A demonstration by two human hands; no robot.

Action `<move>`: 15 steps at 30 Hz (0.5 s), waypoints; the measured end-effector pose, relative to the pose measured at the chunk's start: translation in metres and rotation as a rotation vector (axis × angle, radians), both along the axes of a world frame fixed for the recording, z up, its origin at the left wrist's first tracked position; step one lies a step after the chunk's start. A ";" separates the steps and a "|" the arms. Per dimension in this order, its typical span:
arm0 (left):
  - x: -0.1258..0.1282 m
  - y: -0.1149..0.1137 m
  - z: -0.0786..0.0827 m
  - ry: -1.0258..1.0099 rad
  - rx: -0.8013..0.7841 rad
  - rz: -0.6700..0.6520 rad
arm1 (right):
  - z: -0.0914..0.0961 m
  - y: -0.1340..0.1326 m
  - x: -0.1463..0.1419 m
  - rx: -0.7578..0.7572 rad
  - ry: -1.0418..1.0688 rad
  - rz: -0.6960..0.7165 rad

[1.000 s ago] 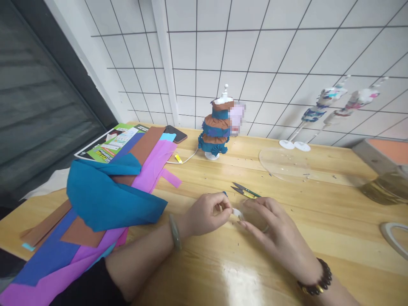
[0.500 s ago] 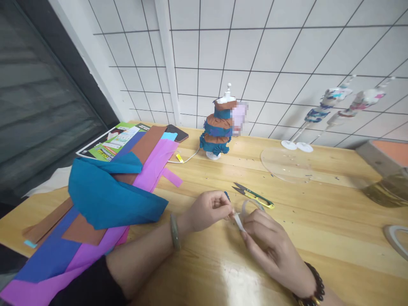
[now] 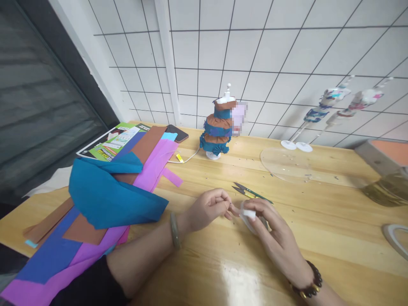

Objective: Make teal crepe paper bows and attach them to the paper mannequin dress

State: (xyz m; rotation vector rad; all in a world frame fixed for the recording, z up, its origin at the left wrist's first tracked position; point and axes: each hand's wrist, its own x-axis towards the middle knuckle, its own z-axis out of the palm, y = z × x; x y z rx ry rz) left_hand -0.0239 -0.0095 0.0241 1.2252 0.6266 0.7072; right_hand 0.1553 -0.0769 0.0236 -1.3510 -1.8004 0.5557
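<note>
My right hand (image 3: 276, 236) grips a roll of narrow white tape (image 3: 247, 221) between thumb and fingers, with its loose white end (image 3: 249, 213) turned up by the fingertips. Close beside it, my left hand (image 3: 212, 209) is closed in a pinch, its fingertips nearly meeting the roll. Whatever those fingers hold is hidden. Just beyond both hands lie thread snips (image 3: 251, 192) with dark blades and a yellow part, partly covered by my right hand. Farther back stands a small dress form (image 3: 219, 123) on a white base, wrapped in tiers of brown and blue crepe paper.
Crepe paper sheets (image 3: 111, 197) in blue, brown and purple pile up at left, near a phone (image 3: 177, 133). Two more small forms (image 3: 321, 108) stand by the wall. A clear disc (image 3: 283, 165), a tinted container (image 3: 387, 189) and another tape roll (image 3: 395, 240) lie rightward.
The tape roll has turned in my right hand, and its white end now sits at the right fingertips. The small blue piece seen by my left fingers no longer shows.
</note>
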 end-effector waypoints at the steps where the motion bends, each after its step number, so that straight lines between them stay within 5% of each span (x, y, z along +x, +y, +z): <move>1: 0.000 0.000 0.000 0.005 0.008 -0.006 | -0.001 0.000 -0.001 -0.001 -0.022 0.034; 9: -0.001 0.000 0.000 0.082 0.073 -0.011 | -0.002 0.003 -0.003 -0.116 -0.029 0.095; 15: -0.003 0.003 -0.006 0.311 0.287 0.094 | -0.003 0.003 0.008 0.028 -0.171 0.080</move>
